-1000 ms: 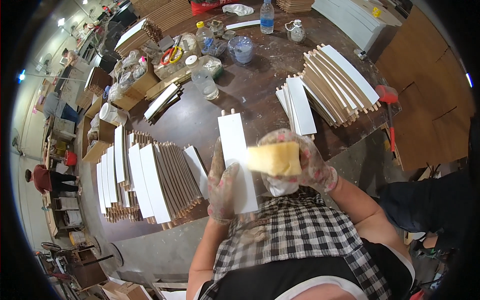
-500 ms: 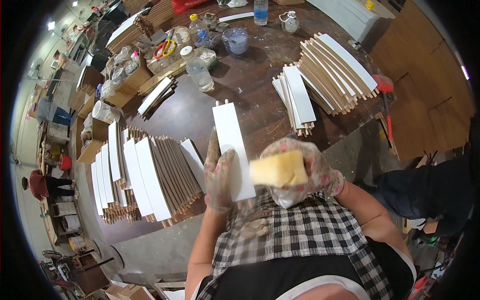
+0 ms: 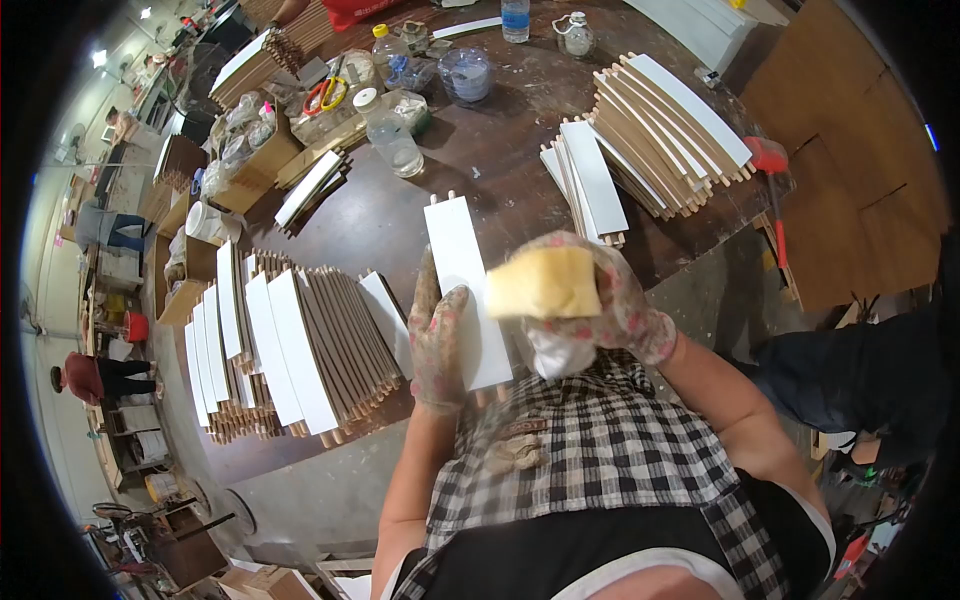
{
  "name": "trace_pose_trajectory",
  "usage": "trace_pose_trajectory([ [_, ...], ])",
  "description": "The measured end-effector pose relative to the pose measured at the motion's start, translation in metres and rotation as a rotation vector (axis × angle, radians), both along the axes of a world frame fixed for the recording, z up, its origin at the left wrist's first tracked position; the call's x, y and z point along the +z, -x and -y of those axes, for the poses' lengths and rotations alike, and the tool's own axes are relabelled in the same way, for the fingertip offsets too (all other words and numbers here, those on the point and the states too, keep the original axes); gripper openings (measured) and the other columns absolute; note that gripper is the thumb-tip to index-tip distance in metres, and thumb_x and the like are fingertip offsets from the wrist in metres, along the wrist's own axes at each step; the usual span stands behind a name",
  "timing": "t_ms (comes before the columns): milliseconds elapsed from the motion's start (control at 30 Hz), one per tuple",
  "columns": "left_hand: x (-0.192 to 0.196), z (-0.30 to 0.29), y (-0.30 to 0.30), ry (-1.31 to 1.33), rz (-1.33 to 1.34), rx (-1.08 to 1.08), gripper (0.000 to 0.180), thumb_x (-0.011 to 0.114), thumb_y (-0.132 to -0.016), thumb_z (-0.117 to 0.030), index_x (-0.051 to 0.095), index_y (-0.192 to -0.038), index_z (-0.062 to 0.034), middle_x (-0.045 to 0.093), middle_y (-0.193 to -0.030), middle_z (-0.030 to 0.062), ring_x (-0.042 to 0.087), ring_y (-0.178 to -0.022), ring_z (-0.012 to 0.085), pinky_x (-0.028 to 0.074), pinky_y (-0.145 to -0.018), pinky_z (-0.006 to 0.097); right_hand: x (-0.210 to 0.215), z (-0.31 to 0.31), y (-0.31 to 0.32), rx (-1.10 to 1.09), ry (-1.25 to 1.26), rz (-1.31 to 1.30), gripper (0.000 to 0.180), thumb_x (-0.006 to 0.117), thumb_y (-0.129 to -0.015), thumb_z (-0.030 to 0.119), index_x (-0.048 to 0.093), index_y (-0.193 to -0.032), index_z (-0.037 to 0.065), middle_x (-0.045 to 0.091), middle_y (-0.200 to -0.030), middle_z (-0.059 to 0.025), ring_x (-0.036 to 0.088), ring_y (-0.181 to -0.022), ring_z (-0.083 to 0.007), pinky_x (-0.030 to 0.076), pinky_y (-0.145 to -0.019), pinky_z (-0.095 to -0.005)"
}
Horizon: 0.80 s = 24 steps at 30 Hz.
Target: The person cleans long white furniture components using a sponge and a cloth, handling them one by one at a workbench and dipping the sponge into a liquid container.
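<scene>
My left hand (image 3: 437, 345), in a stained patterned glove, grips the edge of a white wooden slat (image 3: 456, 245) near the table's front edge. Short dowel pegs stick out of both slat ends. Held up just right of the slat is a yellow sponge (image 3: 543, 284); my right hand (image 3: 622, 308), gloved alike, is closed around it. A crumpled white cloth (image 3: 562, 354) shows below the sponge in the same hand. Beside my left hand, a large stack of similar slats (image 3: 320, 350) covers the table's left front.
More slats are stacked at the right (image 3: 670, 135). Farther back stand a clear bottle with a white cap (image 3: 393, 140), a tub of bluish liquid (image 3: 466, 76) and scissors (image 3: 326, 95). A red mallet (image 3: 768, 155) sits at the table's right edge. Another person (image 3: 850, 380) is at the right.
My right hand has moved away from me and slightly left with the sponge and cloth. My left hand still holds the slat, which has shifted slightly.
</scene>
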<state>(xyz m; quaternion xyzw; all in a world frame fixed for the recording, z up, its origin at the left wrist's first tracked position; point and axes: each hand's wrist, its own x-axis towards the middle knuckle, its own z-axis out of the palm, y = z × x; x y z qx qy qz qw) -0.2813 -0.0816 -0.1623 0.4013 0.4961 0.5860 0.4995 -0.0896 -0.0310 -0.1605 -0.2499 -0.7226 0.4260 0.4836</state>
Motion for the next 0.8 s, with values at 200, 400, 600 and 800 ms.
trace_pose_trajectory([
  [200,-0.002,-0.004,0.006,-0.025,-0.107,0.038,0.058,0.051,-0.085,-0.019,0.035,-0.136,0.0045,0.052,-0.125,0.0142,0.052,-0.105,0.0184,0.041,-0.090,0.030,-0.005,0.025,-0.012,0.426,0.106,-0.163,0.060,0.079,-0.067,0.024,0.053,-0.118,0.008,0.061,-0.109,-0.0178,0.063,-0.095,-0.0241,0.058,-0.073,-0.0349],
  [400,-0.002,-0.010,0.005,-0.030,-0.208,0.069,0.052,0.048,-0.085,-0.021,0.044,-0.130,0.0041,0.048,-0.132,0.0170,0.053,-0.107,0.0218,0.042,-0.093,0.032,-0.014,0.025,-0.002,0.236,0.619,-0.298,0.053,0.078,-0.071,0.032,0.055,-0.111,0.006,0.061,-0.107,-0.0141,0.065,-0.088,-0.0220,0.059,-0.066,-0.0340],
  [600,-0.010,-0.013,0.018,-0.093,-0.341,0.089,0.054,0.051,-0.086,-0.014,0.037,-0.135,0.0046,0.047,-0.131,0.0182,0.052,-0.111,0.0211,0.041,-0.095,0.032,-0.018,0.015,-0.010,0.508,0.189,-0.268,0.065,0.076,-0.070,0.038,0.053,-0.122,0.007,0.062,-0.110,-0.0134,0.063,-0.097,-0.0230,0.056,-0.081,-0.0372],
  [800,-0.020,-0.017,0.023,-0.099,-0.359,0.129,0.058,0.047,-0.085,-0.022,0.036,-0.136,0.0044,0.051,-0.127,0.0170,0.052,-0.109,0.0230,0.041,-0.097,0.036,-0.009,0.012,0.000,0.601,0.256,-0.202,0.067,0.080,-0.066,0.037,0.054,-0.121,0.009,0.059,-0.115,-0.0129,0.058,-0.106,-0.0231,0.054,-0.085,-0.0386],
])
